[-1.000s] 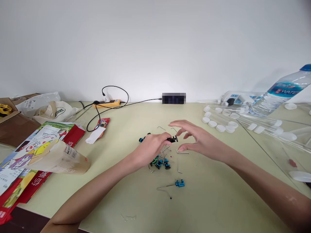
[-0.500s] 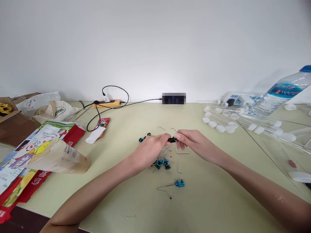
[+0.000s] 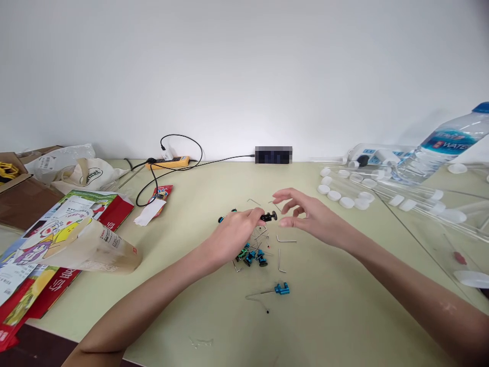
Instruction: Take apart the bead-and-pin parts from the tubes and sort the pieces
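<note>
My left hand point(image 3: 239, 232) is closed in a pinch on a small black part point(image 3: 269, 216), held just above the pale green table point(image 3: 344, 306). My right hand point(image 3: 305, 214) hovers a little to the right of that part, fingers spread and holding nothing. Below the hands lies a heap of small blue, green and black parts point(image 3: 252, 255) mixed with thin hex keys point(image 3: 286, 239). One blue part point(image 3: 282, 289) sits apart nearer to me, beside a bent wire.
Printed cartons and a plastic bag point(image 3: 72, 239) lie at the left. A black cable point(image 3: 171, 163) and a yellow power strip run along the back. Clear tubes with white caps point(image 3: 362, 191) and a tilted water bottle point(image 3: 446, 145) fill the right.
My right hand closed in on the black part half a second ago, then let go and pulled back to the right with its fingers spread. The left hand kept its grip.
</note>
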{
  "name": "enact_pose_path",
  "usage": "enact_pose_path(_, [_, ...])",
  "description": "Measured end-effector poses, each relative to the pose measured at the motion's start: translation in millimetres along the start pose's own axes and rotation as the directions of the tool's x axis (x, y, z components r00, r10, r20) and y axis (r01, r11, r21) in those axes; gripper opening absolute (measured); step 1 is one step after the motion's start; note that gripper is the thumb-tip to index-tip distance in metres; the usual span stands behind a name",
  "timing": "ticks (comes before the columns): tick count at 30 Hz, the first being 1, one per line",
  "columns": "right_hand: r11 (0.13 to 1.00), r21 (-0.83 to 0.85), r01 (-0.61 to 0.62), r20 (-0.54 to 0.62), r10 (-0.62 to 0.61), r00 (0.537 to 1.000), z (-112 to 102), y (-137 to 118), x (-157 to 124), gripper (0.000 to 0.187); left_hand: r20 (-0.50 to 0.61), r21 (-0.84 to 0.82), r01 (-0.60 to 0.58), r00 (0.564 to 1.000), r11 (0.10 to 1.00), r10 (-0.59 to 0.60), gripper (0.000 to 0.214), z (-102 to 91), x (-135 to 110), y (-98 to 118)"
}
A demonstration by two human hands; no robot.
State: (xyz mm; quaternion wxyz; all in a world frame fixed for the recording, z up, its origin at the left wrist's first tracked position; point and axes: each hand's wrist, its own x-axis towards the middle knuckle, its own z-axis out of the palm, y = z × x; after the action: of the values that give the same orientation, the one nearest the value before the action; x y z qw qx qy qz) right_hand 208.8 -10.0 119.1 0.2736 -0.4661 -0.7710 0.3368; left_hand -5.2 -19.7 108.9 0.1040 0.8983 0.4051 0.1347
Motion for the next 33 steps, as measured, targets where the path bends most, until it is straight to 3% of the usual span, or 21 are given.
enact_pose_path(1, [1.0,0.005,-0.027,0.021,0.027,0.999,1.0,0.4,0.0,0.03,0.001,-0.001,-0.004,1.0,1.0,0.004,0.029,0.1,0.2,0.4])
enact_pose_path(4, [0.999,0.03,-0.036,0.123,0.032,0.992,4.9,0.7,-0.7,0.039,0.006,-0.002,-0.01,1.0,1.0,0.01,0.03,0.1,0.1,1.3])
enact_pose_path(6, [0.999,0.046,0.014,0.102,-0.019,0.995,6.1,0.4,-1.1,0.026,0.001,-0.003,0.0,1.0,1.0,0.0,0.032,-0.4,-0.2,1.1])
enact_pose_path(8, [0.998,0.043,0.046,0.032,-0.047,0.998,6.0,0.5,-0.8,0.047,0.0,-0.003,0.006,1.0,1.0,-0.006,0.033,-1.0,-0.5,0.9])
enact_pose_path(9, [0.999,0.034,0.04,0.005,-0.04,0.999,5.7,0.8,-0.4,0.05,0.001,-0.001,0.006,1.0,1.0,-0.006,0.033,-1.0,-0.5,0.9])
enact_pose_path(10, [1.0,0.017,0.021,-0.004,-0.021,1.0,5.5,1.2,0.0,0.042,0.005,0.003,0.003,1.0,1.0,-0.003,0.033,-0.8,-0.4,0.9])
enact_pose_path(11, [1.0,-0.001,-0.005,0.003,0.005,1.0,5.3,1.4,0.3,0.032,0.008,0.011,-0.005,1.0,1.0,0.004,0.032,-0.3,-0.3,0.8])
enact_pose_path(13, [0.999,-0.018,-0.039,0.049,0.04,0.998,4.9,1.3,0.7,0.037,0.019,0.037,-0.018,1.0,0.999,0.018,0.033,1.0,0.1,0.4])
enact_pose_path(16, [1.0,0.029,0.01,0.086,-0.012,0.996,3.0,0.3,0.7,0.025,0.025,0.058,-0.016,1.0,0.998,0.015,0.034,2.3,0.7,-0.4])
enact_pose_path(18, [0.999,0.046,0.024,0.037,-0.026,0.999,1.8,0.7,0.8,0.047,0.026,0.058,-0.012,1.0,0.998,0.011,0.033,2.0,1.2,0.1])
enact_pose_path(19, [0.999,0.035,0.006,0.015,-0.006,1.0,1.6,1.5,0.9,0.047,0.028,0.058,-0.013,1.0,0.998,0.011,0.032,1.5,1.4,0.7])
enact_pose_path(21, [0.999,0.001,-0.052,0.03,0.052,0.998,2.4,3.7,1.0,0.029,0.039,0.064,-0.015,0.999,0.998,0.013,0.031,0.6,1.6,2.4])
enact_pose_path(23, [0.998,0.001,-0.064,0.109,0.064,0.992,3.7,5.3,0.9,0.036,0.049,0.066,-0.012,0.999,0.998,0.008,0.03,0.3,1.6,3.3])
enact_pose_path(25, [0.999,0.044,-0.006,0.15,-0.001,0.989,4.1,5.6,0.9,0.027,0.047,0.068,-0.002,0.999,0.998,-0.001,0.032,0.7,1.4,3.0])
enact_pose_path(26, [0.997,0.065,0.031,0.13,-0.039,0.991,3.9,5.4,1.0,0.025,0.044,0.07,0.002,0.999,0.998,-0.006,0.033,1.2,1.3,2.6])
enact_pose_path(28, [0.996,0.067,0.061,0.048,-0.064,0.997,3.4,5.6,1.7,0.054,0.043,0.076,0.005,0.999,0.997,-0.009,0.036,2.1,1.4,1.7])
enact_pose_path(29, [0.998,0.052,0.047,0.008,-0.048,0.999,3.5,6.2,2.3,0.058,0.045,0.08,0.006,0.999,0.997,-0.009,0.036,2.3,1.6,1.6])
enact_pose_path(31, [1.0,0.021,-0.017,-0.011,0.017,1.0,4.5,8.3,3.5,0.038,0.055,0.086,-0.003,0.998,0.996,-0.002,0.035,2.1,1.8,2.3])
enact_pose_path(33, [0.998,0.018,-0.057,0.059,0.056,0.997,5.9,10.1,4.2,0.042,0.063,0.094,-0.013,0.998,0.995,0.007,0.034,0.9,1.9,3.7])
